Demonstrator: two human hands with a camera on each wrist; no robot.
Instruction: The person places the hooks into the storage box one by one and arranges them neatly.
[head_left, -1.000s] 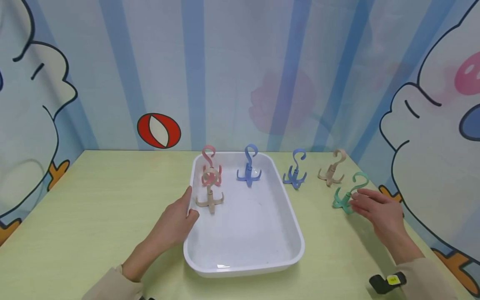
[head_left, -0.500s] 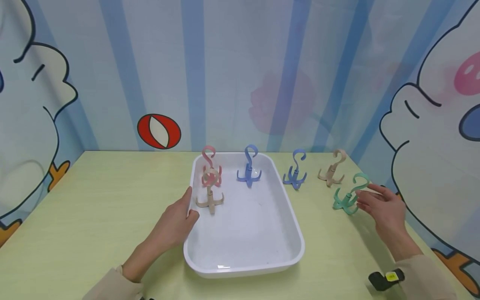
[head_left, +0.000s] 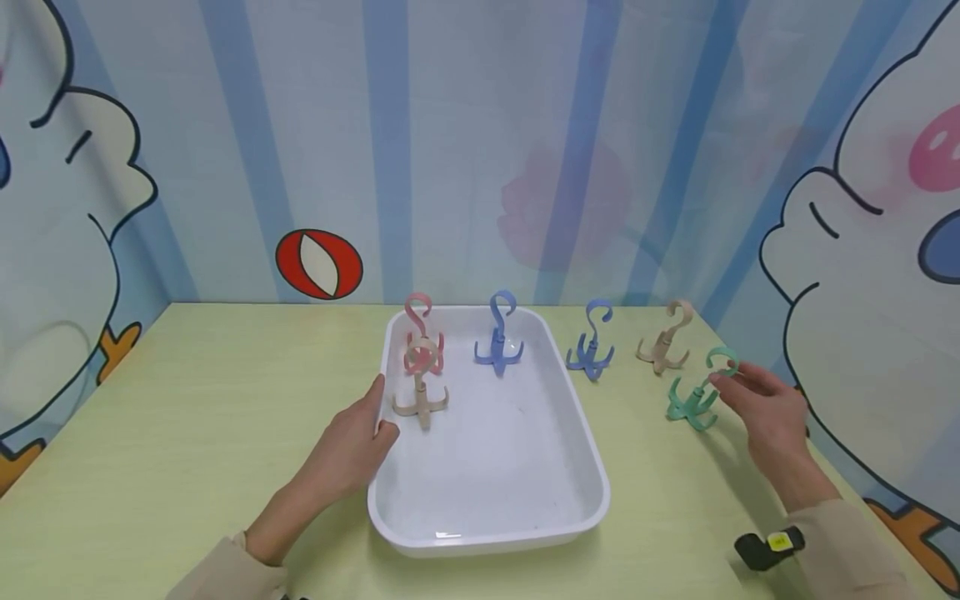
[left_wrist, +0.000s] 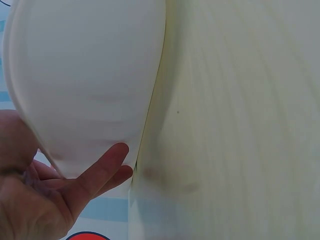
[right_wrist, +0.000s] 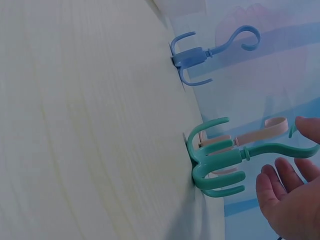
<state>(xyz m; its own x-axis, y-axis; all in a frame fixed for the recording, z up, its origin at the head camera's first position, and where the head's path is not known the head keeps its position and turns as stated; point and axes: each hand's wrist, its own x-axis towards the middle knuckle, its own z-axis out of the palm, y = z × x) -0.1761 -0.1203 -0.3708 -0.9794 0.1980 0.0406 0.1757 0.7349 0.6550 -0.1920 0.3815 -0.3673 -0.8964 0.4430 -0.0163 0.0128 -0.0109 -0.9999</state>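
Green hook (right_wrist: 221, 160): glossy mint body, four upturned prongs at the foot, a narrow collar, and a slim neck bending into an open curl. In the head view it lies at 3 o'clock from the tray (head_left: 498, 475), its foot against the table (head_left: 225, 408) and its curl leaning toward 1 o'clock. Right hand (head_left: 774, 423): half open, thumb and fingers on either side of the curl; whether they pinch it cannot be told. Left hand (head_left: 347, 448): grips the tray rim at 9 o'clock, thumb inside, fingers outside and beneath. From the green hook, a tan hook (head_left: 662, 348) stands at 11 o'clock, a blue hook (head_left: 590, 357) at 10. Inside the white tray: three more hooks.
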